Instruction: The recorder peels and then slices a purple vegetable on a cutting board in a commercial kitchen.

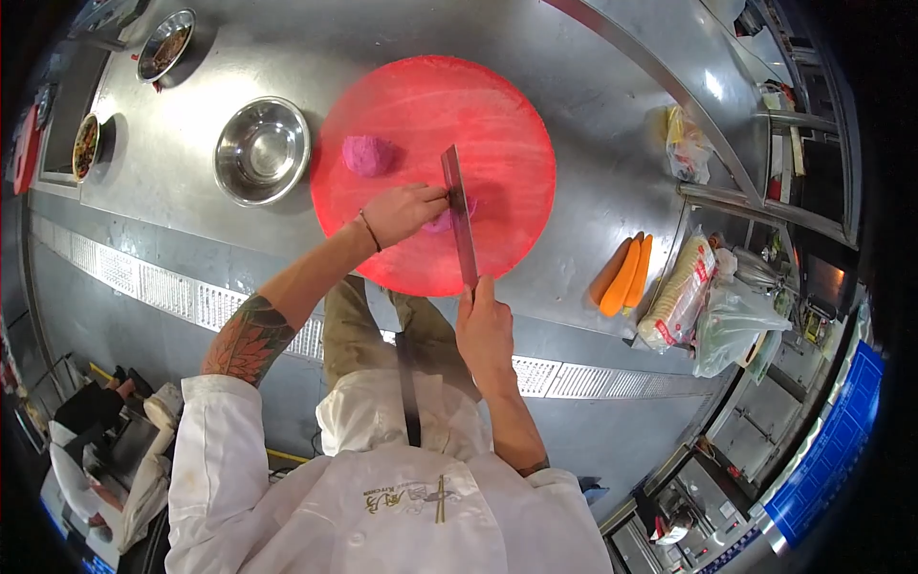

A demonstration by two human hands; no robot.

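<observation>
A round red cutting board lies on the steel counter in front of me. My right hand grips the handle of a cleaver, its blade pointing away from me over the board. Under the blade is a purple vegetable piece, partly hidden by the blade and my fingers. My left hand rests on that piece with bent fingertips close against the blade's left side. Farther up on the board's left sits a second purple chunk, apart from both hands.
Left of the board stands a shiny steel bowl. Two bowls of food, one at the far left and another behind, are beyond it. Peeled carrots and a bagged stack of pale goods lie at right. A metal rail crosses the upper right.
</observation>
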